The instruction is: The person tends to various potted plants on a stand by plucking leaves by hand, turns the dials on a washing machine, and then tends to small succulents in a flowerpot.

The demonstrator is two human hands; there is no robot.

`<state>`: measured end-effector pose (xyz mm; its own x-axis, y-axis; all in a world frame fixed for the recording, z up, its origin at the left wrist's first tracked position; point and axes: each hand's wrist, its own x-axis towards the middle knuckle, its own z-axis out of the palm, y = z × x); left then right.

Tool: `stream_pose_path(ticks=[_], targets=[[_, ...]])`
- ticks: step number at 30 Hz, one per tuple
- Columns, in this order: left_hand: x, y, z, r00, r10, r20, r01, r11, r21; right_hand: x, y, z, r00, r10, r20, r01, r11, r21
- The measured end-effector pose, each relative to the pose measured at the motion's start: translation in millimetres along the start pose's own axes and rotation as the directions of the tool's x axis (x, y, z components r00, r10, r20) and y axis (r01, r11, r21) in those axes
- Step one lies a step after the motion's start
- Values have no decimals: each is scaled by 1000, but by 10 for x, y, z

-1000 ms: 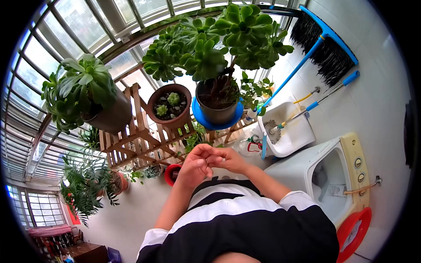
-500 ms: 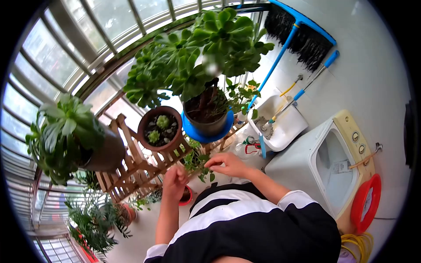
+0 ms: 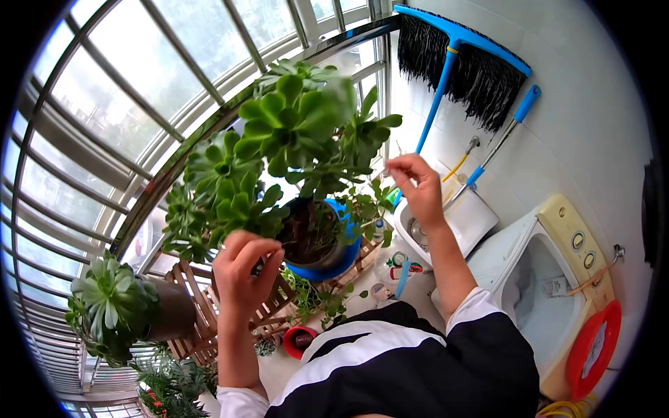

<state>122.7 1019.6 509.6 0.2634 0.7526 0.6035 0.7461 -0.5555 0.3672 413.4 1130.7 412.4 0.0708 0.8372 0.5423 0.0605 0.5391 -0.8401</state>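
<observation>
A large branching succulent (image 3: 289,132) rises from a dark pot (image 3: 313,254) seated in a blue saucer (image 3: 348,261). My left hand (image 3: 240,268) is at its lower left leaves, fingers curled toward the thumb; whatever they hold, if anything, is hidden. To the right of the leaves, my right hand (image 3: 418,184) is raised with thumb and fingertips drawn together. Anything in that pinch is too small to name. Behind my left hand, the small succulent pot seen earlier is mostly covered. A trailing green plant (image 3: 362,209) grows beside the dark pot.
Wooden slatted shelving (image 3: 198,306) supports the pots, with another potted succulent (image 3: 115,296) at left. Window bars (image 3: 115,76) line the left side. A blue broom (image 3: 463,35), a white basin (image 3: 477,216), a washing machine (image 3: 523,265) and a red pot (image 3: 296,341) stand around.
Both hands have risen from low by the shelf's front edge and moved apart, left hand to the leaves, right hand up and rightward. The camera view has shifted, placing the plants lower.
</observation>
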Motion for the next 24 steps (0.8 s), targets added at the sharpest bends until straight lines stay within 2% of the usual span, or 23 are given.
stream_pose_path(ticks=[1,3,6,10,12,13,14,15,18,19,21,22,24], targets=[[269,65,44,992,129,3,-128,981,144,150,-20,-76,999,-17,-33,17,1000,-19],[732,193,129,971,232,62,-240,920,309,435,-49,-196,992,-111,-56,101,982,-160],[1364,300,330,947,298,120,-320,850,417,825,17,-221,970,-241,-18,230,945,-234],[1841,277,558,931,257,259,-356,798,486,1211,123,-166,927,-301,224,345,918,-197],[1895,213,652,904,231,360,-397,767,504,1352,141,-166,937,-64,342,77,997,-25],[1873,206,648,906,221,362,-391,764,513,1427,168,-172,913,60,403,-90,994,57],[1846,241,630,880,188,437,-411,761,501,1521,200,-187,892,122,435,-189,975,114],[1811,269,612,848,154,508,-430,760,487,1632,296,-202,878,107,467,-204,965,163],[1694,248,588,844,206,494,-460,752,472,1935,462,-211,768,162,619,-253,966,61],[1669,245,585,841,246,481,-480,750,455,1985,514,-189,768,163,619,-254,965,61],[1641,252,571,837,284,468,-497,751,434,2066,598,-107,607,138,782,-230,973,7],[1620,261,557,838,268,475,-491,749,445,2045,657,-33,602,156,783,-364,926,96],[1575,297,522,841,254,478,-486,744,459,2006,715,8,659,197,726,-431,890,149]])
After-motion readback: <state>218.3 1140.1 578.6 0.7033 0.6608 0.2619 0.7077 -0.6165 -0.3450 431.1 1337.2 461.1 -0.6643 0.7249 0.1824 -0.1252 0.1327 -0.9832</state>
